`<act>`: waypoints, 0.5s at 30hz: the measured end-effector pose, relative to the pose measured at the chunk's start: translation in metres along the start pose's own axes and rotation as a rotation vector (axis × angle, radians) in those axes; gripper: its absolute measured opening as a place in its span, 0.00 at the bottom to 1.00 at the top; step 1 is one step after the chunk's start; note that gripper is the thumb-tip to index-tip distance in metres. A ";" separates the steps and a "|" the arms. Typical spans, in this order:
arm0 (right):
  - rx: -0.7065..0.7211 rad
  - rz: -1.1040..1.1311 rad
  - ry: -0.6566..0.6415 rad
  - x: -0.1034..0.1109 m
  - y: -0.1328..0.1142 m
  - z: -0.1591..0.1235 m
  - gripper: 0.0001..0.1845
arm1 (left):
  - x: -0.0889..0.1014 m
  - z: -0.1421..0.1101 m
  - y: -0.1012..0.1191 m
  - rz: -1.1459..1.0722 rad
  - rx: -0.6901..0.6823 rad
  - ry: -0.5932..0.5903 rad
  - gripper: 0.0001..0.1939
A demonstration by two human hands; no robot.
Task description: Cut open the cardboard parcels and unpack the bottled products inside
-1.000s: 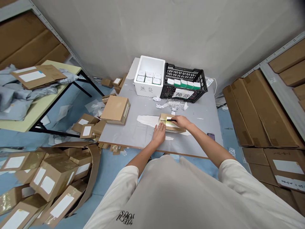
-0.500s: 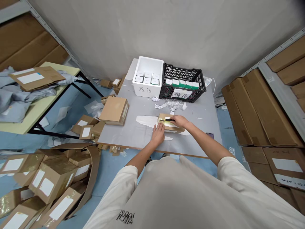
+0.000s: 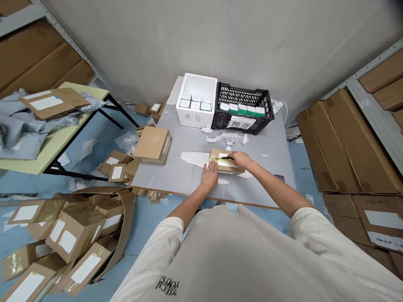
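Note:
A small taped cardboard box [image 3: 228,169] with a white label lies near the front middle of the table. My left hand [image 3: 210,176] rests against its left front corner, fingers stretched out and pressing on it. In my right hand [image 3: 241,160] is a black and yellow utility knife [image 3: 224,158], held across the top of the box with its tip at the taped left part. Whether the blade is in the tape is too small to tell.
Behind stand a white foam box [image 3: 195,118] and a black crate [image 3: 242,121], both holding small cartons. Crumpled plastic [image 3: 231,136] lies before them. A larger cardboard box [image 3: 153,144] sits left, a phone [image 3: 279,178] right. Several parcels [image 3: 75,226] fill the floor at left.
The view has shifted slightly. Both hands stay at the box, and the knife shows more of its yellow part, with a slightly changed angle.

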State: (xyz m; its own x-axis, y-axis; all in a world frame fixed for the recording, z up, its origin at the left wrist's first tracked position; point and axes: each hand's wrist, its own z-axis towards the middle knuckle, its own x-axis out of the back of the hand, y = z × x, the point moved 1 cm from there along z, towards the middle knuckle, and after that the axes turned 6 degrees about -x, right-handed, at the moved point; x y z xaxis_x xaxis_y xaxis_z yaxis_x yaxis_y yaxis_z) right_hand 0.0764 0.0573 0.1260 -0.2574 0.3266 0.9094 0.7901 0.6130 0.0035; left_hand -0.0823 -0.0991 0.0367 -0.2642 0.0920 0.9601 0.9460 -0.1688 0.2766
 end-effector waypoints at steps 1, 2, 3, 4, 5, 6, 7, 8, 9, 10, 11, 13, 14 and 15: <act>-0.014 -0.006 -0.011 0.000 0.001 -0.001 0.19 | -0.001 0.000 0.001 0.004 0.003 -0.003 0.38; -0.027 -0.012 -0.022 0.000 0.002 -0.002 0.19 | -0.001 0.000 0.001 0.007 0.006 -0.006 0.38; -0.036 -0.016 -0.030 0.001 0.003 -0.004 0.19 | -0.002 0.001 0.002 0.010 0.010 -0.008 0.38; -0.044 -0.018 -0.034 0.002 0.006 -0.007 0.19 | -0.003 0.001 0.002 0.011 0.013 -0.008 0.38; -0.050 -0.018 -0.036 0.002 0.009 -0.010 0.19 | -0.004 0.001 0.002 0.013 0.015 -0.007 0.39; -0.056 -0.015 -0.036 0.002 0.014 -0.014 0.19 | -0.005 0.001 0.003 0.017 0.016 -0.005 0.39; -0.064 -0.013 -0.036 0.003 0.019 -0.018 0.18 | -0.006 0.002 0.003 0.022 0.017 -0.003 0.39; -0.076 -0.013 -0.037 0.003 0.025 -0.022 0.18 | -0.007 0.002 0.004 0.029 0.018 -0.002 0.39; -0.085 -0.014 -0.040 0.002 0.032 -0.027 0.18 | -0.007 0.003 0.005 0.036 0.019 -0.004 0.39; -0.093 -0.017 -0.043 0.002 0.039 -0.031 0.18 | -0.008 0.003 0.005 0.043 0.021 -0.007 0.39; -0.102 -0.023 -0.044 0.002 0.047 -0.035 0.18 | -0.008 0.004 0.006 0.049 0.023 -0.011 0.40; -0.130 -0.039 -0.056 0.001 0.063 -0.043 0.18 | -0.008 0.006 0.007 0.058 0.027 -0.015 0.40; -0.145 -0.044 -0.065 0.000 0.072 -0.048 0.18 | -0.008 0.006 0.007 0.061 0.029 -0.014 0.41; -0.157 -0.045 -0.073 -0.001 0.080 -0.052 0.18 | -0.008 0.007 0.007 0.065 0.029 -0.013 0.41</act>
State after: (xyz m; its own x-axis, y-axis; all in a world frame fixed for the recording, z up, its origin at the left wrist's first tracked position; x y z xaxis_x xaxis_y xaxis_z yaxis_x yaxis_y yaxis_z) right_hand 0.1690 0.0687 0.1468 -0.3298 0.3564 0.8742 0.8524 0.5104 0.1135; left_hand -0.0720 -0.0944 0.0308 -0.1999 0.0946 0.9752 0.9662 -0.1462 0.2123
